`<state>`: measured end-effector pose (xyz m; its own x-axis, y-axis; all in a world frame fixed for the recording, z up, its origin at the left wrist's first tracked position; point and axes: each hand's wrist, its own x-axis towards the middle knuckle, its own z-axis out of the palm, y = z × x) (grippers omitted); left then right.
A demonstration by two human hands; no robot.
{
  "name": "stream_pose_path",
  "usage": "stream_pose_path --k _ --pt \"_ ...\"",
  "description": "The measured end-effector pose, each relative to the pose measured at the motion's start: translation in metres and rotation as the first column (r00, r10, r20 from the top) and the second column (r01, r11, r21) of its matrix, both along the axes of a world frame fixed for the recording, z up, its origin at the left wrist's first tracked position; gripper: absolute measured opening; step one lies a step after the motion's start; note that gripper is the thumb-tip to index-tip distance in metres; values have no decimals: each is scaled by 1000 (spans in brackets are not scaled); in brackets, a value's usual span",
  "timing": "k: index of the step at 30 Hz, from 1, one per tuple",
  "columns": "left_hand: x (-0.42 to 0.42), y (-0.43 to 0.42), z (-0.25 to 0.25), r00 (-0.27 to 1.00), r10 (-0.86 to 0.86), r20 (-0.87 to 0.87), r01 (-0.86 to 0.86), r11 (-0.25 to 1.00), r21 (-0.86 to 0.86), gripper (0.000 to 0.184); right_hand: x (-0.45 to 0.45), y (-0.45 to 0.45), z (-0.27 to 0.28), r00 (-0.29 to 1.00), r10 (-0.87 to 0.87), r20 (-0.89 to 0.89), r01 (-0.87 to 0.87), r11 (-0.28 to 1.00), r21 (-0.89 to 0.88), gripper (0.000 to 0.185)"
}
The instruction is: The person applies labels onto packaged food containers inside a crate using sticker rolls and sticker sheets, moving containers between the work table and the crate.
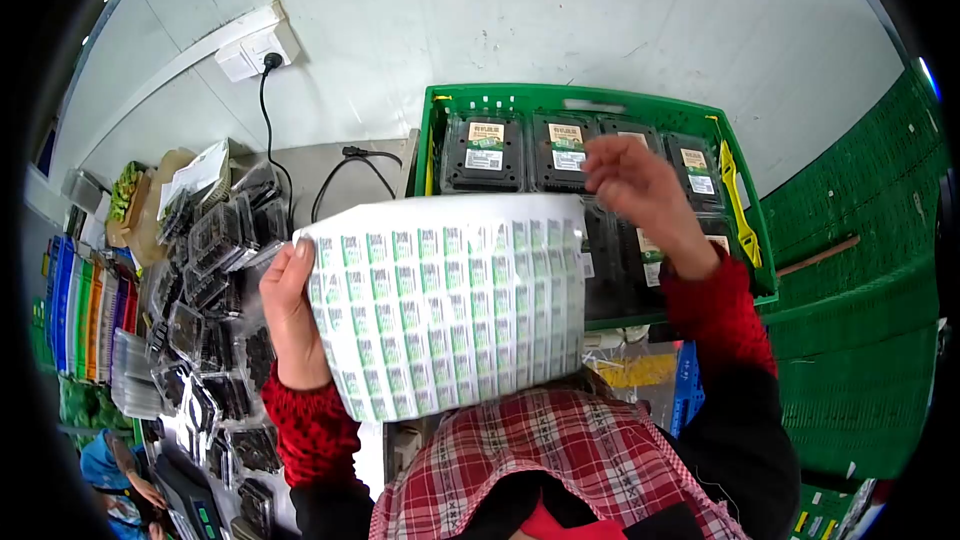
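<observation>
A white sheet of small green-and-white labels (440, 305) is spread before me. My left hand (290, 300) is closed on its left edge, thumb on top. My right hand (645, 190) is above the green crate, just beyond the sheet's upper right corner. Its fingers are bent and smeared by motion, so whether they pinch anything does not show. Under and around that hand lie dark, clear-lidded plastic boxes with labels, among them one box (565, 148) at its fingertips and another (483, 152) further left. The sheet hides part of the nearer row.
The green crate (600, 100) stands against the wall, a yellow strap (738, 200) at its right end. Clear plastic boxes (215, 240) are heaped on the left. A black cable (265, 130) hangs from a socket. Another person (120, 480) is at lower left.
</observation>
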<state>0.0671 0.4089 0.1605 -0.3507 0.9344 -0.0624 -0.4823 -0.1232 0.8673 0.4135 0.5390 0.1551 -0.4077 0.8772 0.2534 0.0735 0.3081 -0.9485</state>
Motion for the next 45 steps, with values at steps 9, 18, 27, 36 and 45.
stream_pose_path --k 9,18,27,36,45 --pt "19 20 -28 998 -38 56 41 998 -51 21 -7 -8 -56 998 -50 -31 42 975 -216 44" --pt "16 23 -55 976 57 -211 -51 998 31 15 11 -10 -45 971 -133 -200 81 965 -250 17" --pt "11 18 -50 909 43 -414 -2 995 98 14 33 -12 -28 997 74 30 -64 966 -250 16" --pt "14 23 -40 796 143 -588 13 967 253 15 44 -21 -21 995 70 77 -51 971 -232 16" --pt "9 23 -40 711 198 -675 11 956 292 19 49 -27 -14 996 87 23 -78 964 -253 13"
